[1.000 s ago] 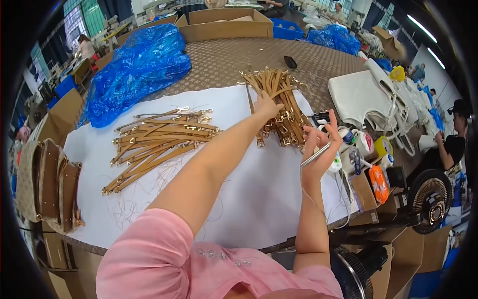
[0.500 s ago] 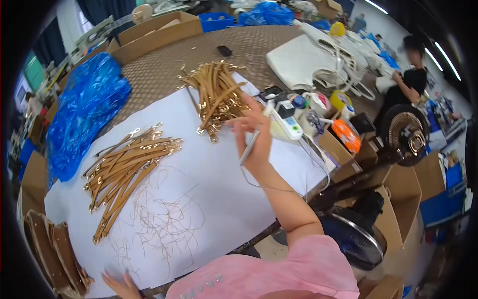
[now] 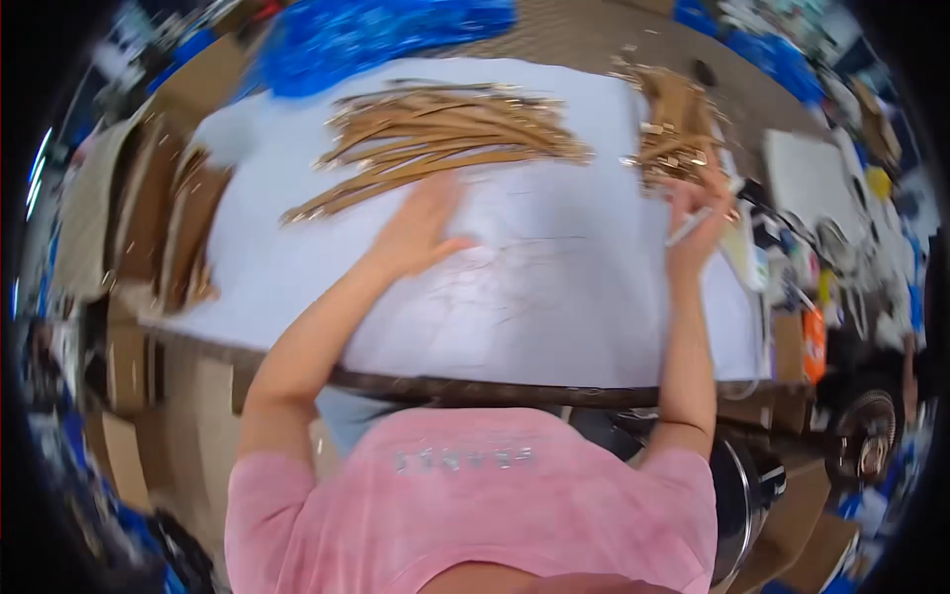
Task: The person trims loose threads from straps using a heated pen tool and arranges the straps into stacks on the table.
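Tan straps with gold metal clasps lie in a left pile (image 3: 445,134) on a white sheet (image 3: 584,327). A second strap pile (image 3: 678,109) lies at the sheet's far right. My left hand (image 3: 426,223), slightly blurred, is open with its thumb spread, at the near edge of the left pile. My right hand (image 3: 705,213) is closed around a slim silver pen-shaped tool (image 3: 688,228), beside the near end of the right pile. Whether its fingers touch those straps, I cannot tell. Loose thread ends (image 3: 495,282) are scattered between my hands.
Blue plastic sheeting (image 3: 386,40) lies beyond the left pile. Brown panels (image 3: 148,213) stand at the left edge. At the right are a white bag (image 3: 816,178), an orange packet (image 3: 813,345) and a black fan (image 3: 866,436). The table's near edge (image 3: 495,391) runs before my body.
My view has swung left and down. My left hand has come from the sheet's near left corner to the left strap pile. The right hand keeps the pen-shaped tool near the right pile.
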A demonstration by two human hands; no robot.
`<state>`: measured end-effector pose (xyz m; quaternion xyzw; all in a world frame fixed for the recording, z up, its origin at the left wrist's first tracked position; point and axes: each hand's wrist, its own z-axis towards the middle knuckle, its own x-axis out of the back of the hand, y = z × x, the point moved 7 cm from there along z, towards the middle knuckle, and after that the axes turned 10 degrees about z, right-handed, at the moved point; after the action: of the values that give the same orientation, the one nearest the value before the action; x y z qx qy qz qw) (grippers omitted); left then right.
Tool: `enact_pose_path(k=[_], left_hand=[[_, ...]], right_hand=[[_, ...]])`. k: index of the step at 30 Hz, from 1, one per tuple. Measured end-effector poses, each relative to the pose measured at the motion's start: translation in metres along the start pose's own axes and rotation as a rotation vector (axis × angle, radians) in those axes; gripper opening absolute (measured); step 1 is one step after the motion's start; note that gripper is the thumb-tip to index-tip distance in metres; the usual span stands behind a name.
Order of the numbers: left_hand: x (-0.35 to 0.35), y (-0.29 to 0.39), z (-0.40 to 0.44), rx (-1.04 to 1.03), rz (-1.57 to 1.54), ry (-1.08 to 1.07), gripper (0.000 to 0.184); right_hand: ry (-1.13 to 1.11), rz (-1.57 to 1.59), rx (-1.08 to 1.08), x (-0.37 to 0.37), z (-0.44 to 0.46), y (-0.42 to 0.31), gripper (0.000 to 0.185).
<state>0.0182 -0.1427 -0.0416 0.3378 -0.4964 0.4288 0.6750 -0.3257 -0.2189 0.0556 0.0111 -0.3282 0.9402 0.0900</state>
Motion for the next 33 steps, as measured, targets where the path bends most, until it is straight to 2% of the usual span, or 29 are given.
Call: enact_pose_path(k=[4,7,8,10,12,16,19,22,24,26,28,30,32,33], left_hand=[[0.001,0.037,0.031,-0.128,0.003,-0.004,0.079],[0.020,0.074,0.015,-0.352,-0.392,-0.040,0.079],[0.026,0.069,0.005,-0.340,-0.396,-0.048,0.079],[0.036,0.036,-0.031,-0.300,-0.142,-0.093,0.086],[0.043,-0.014,-0.064,0.003,-0.002,-0.089,0.087],[0.018,-0.002,-0.030,0.023,0.079,-0.084,0.086],[-0.013,0.035,0.051,-0.111,0.030,-0.038,0.080],[-0.037,0.081,0.102,-0.409,0.032,-0.098,0.077],[-0.042,0.109,0.087,-0.449,-0.048,-0.025,0.076],[-0.015,0.134,0.051,-0.540,-0.230,-0.012,0.079],[0.003,0.144,0.013,-0.601,-0.432,-0.138,0.084],[0.038,0.124,-0.031,-0.486,-0.467,-0.035,0.093],[0.063,0.071,-0.075,-0.185,-0.165,-0.132,0.109],[0.065,0.041,-0.110,-0.030,-0.128,-0.166,0.113]], right_hand=[[-0.087,0.037,-0.035,-0.011,0.002,-0.019,0.027],[-0.109,0.055,-0.067,-0.007,-0.006,-0.014,0.027],[-0.107,0.059,-0.070,-0.006,-0.004,-0.014,0.027],[-0.086,0.063,-0.079,-0.002,0.000,-0.013,0.026],[-0.063,0.083,-0.088,0.000,0.003,-0.016,0.027],[-0.057,0.147,-0.069,-0.010,0.005,-0.019,0.027],[-0.095,0.165,-0.042,-0.010,0.001,-0.021,0.027],[-0.115,0.127,-0.075,-0.009,-0.005,-0.005,0.025],[-0.117,0.137,-0.082,-0.011,-0.003,-0.004,0.024],[-0.109,0.085,-0.121,-0.012,-0.005,-0.005,0.024],[-0.111,0.101,-0.134,-0.012,-0.007,-0.011,0.023],[-0.112,0.096,-0.142,-0.011,-0.004,-0.010,0.023],[-0.081,0.126,-0.117,-0.007,-0.001,-0.011,0.025],[-0.065,0.142,-0.105,-0.005,0.000,-0.012,0.027]])
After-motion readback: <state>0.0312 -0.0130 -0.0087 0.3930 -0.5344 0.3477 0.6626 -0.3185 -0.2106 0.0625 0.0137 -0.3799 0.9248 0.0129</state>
